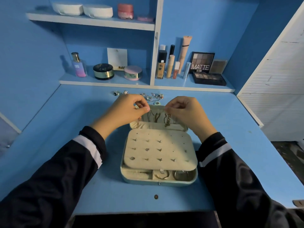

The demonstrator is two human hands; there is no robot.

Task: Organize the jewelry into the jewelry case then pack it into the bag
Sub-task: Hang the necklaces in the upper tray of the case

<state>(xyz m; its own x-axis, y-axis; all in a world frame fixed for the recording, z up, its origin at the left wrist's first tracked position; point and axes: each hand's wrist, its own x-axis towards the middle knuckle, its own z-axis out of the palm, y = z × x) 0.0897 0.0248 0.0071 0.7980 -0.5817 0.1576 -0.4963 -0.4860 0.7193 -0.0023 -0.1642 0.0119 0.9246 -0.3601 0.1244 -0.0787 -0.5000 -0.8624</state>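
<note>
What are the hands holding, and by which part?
A thin chain, pinched by the left hand and right hand at two spots along it, over the open jewelry case.

Jewelry case [158, 182] lining: matt cream velvety cloth; desk [65, 145]: smooth matt blue; chains [167, 120]: shiny metal.

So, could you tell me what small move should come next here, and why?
Probably lower the thin chain into the case lid beside the chains already hanging there: the left hand and right hand pinch it just above that lid, not yet hung.
</note>
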